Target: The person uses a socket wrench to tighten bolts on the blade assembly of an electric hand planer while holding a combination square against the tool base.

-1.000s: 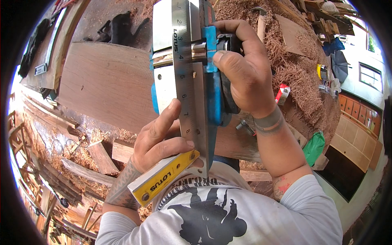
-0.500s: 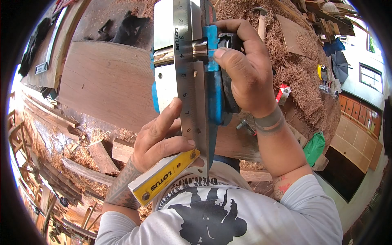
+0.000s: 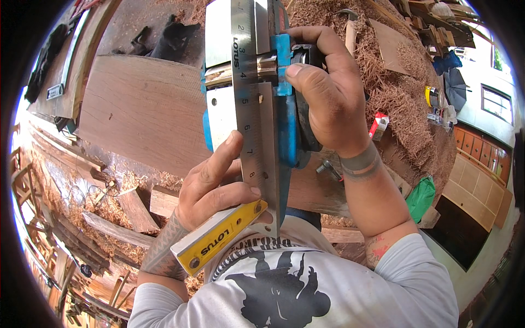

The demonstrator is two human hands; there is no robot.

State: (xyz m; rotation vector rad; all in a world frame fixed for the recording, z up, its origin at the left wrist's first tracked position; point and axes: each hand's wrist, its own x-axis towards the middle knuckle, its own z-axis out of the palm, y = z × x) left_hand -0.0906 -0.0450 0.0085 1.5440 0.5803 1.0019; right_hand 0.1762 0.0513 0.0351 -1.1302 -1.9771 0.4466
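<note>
While I watch through the head camera, my right hand [image 3: 328, 104] is wrapped shut around the dark handle of a blue electric planer [image 3: 287, 109], held sole-up, thumb pressed on the blue side. My left hand [image 3: 210, 186] is closed on a try square [image 3: 240, 164]: its fingers curl over the yellow stock by the chest, and the forefinger lies stretched along the steel blade. That blade runs up from my left fingers and lies flat along the planer's metal sole, passing across the cutter slot just left of my right thumb. Beyond the knuckles of my left hand lies a wide wooden board [image 3: 136, 109]. Wood shavings [image 3: 383, 76] are heaped past my right hand.
</note>
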